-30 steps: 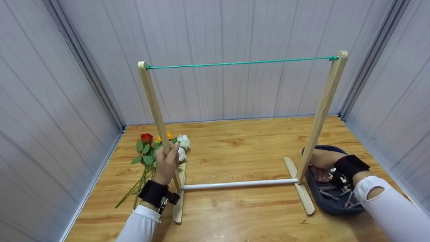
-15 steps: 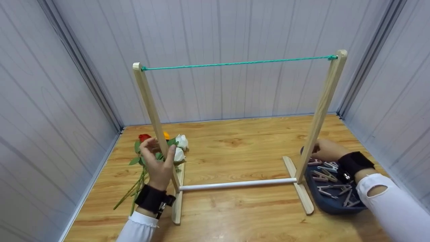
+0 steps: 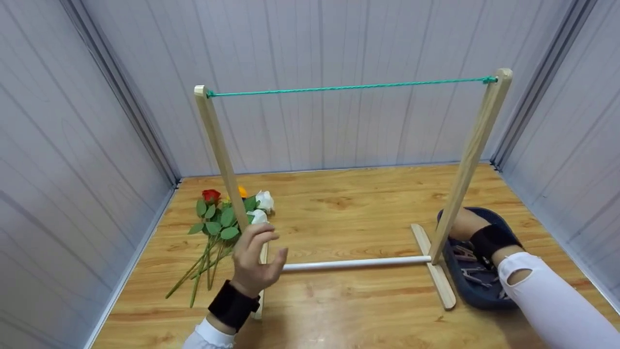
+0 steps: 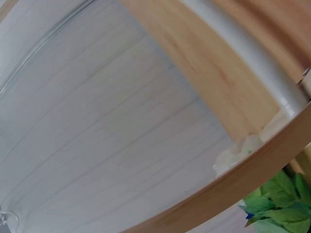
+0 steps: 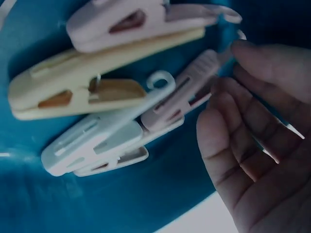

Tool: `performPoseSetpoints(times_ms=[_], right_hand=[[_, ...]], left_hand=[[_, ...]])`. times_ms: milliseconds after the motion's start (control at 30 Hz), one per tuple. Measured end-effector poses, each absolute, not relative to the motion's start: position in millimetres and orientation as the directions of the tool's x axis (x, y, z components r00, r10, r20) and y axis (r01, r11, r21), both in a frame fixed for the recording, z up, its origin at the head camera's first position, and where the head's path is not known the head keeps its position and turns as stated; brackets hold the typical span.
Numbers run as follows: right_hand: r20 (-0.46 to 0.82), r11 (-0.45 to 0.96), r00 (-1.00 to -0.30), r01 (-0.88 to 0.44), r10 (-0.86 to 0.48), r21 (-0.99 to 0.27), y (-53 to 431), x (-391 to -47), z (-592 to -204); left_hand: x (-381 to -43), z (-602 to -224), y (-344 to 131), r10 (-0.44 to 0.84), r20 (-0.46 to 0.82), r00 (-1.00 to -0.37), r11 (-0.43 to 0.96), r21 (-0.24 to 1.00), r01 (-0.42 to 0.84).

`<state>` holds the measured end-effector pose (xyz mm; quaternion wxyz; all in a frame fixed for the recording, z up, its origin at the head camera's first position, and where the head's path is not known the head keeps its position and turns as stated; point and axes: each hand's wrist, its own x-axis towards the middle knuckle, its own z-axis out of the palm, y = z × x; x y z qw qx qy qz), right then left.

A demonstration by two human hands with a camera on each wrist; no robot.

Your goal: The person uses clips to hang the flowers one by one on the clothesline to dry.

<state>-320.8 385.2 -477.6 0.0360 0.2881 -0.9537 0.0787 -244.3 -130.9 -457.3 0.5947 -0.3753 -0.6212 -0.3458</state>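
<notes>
My left hand (image 3: 256,259) hovers before the lower left post (image 3: 220,150) of a wooden frame, fingers loosely bent and holding nothing. The left wrist view leaves this hand out, but shows the wooden post (image 4: 233,189) and white rod (image 4: 252,53). My right hand (image 3: 465,224) is down inside a dark blue basin (image 3: 477,301), partly hidden by the right post. Seen from the right wrist, its loosely curled fingers (image 5: 214,136) are right at the end of a pink clothespin (image 5: 180,92). Beside that lie a beige clothespin (image 5: 53,92) and a pale clothespin (image 5: 92,141) with a hook.
A green cord (image 3: 353,88) runs between the tops of the two posts, and a white rod (image 3: 358,263) joins them below. Behind the left post lie artificial roses: a red rose (image 3: 211,196), a white rose (image 3: 264,201) and others. Panelled walls enclose the wooden tabletop (image 3: 339,208).
My left hand has let go of the left post and moved right and toward me. The right hand rose toward the basin's far rim, then went back down among the clothespins.
</notes>
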Motion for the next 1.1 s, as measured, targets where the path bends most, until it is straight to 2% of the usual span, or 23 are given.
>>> performPoseSetpoints(times_ms=[100, 200, 267, 467, 600, 800, 1100], right_hand=[[0.086, 0.850, -0.864, -0.504, -0.497, -0.153, 380, -317, -482], [0.039, 0.877, -0.930, -0.358, -0.366, -0.320, 377, -314, -482], [0.028, 0.889, -0.946, -0.314, -0.323, -0.334, 376, -312, -482], [0.058, 0.896, -0.947, -0.316, -0.315, -0.311, 374, -308, -479], [0.072, 0.890, -0.935, -0.352, -0.346, -0.291, 377, -308, -477], [0.139, 0.871, -0.886, -0.462, -0.443, -0.166, 393, -310, -469], [0.095, 0.895, -0.935, -0.354, -0.341, -0.273, 407, -305, -438]], left_hand=[[-241, -465, -132, 0.177, 0.980, -0.092, 0.497, -0.009, 0.867], [-239, -471, -131, 0.261, 0.945, -0.196, 0.499, 0.042, 0.866], [-237, -474, -131, 0.310, 0.909, -0.279, 0.504, 0.092, 0.859], [-230, -474, -127, 0.474, 0.708, -0.524, 0.557, 0.221, 0.801], [-226, -471, -125, 0.524, 0.564, -0.638, 0.613, 0.269, 0.742], [-225, -467, -121, 0.536, 0.443, -0.719, 0.661, 0.311, 0.683], [-225, -463, -118, 0.521, 0.405, -0.751, 0.670, 0.352, 0.654]])
